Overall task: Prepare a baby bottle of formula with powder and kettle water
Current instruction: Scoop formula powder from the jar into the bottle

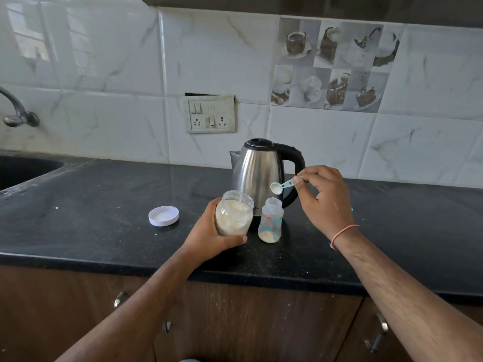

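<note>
The left hand (209,231) grips the powder jar (234,217) at the table (104,218) edge. Just beside it stands the open bottle (270,221). Above its narrow mouth, the right hand (324,197) pinches a full scoop (281,186); a tilt off-centre would likely spill powder. The kettle (261,171) waits behind.

**Countertop layout**

On the countertop (104,205) the baby bottle (270,222) stands just before the kettle (258,171). The powder jar (234,216) is just left of the bottle, the jar lid (164,216) lies farther left. The scoop (281,186) hangs above the bottle's mouth. The sink (23,171) lies far left; the switchboard (211,114) is on the wall behind the kettle.
</note>
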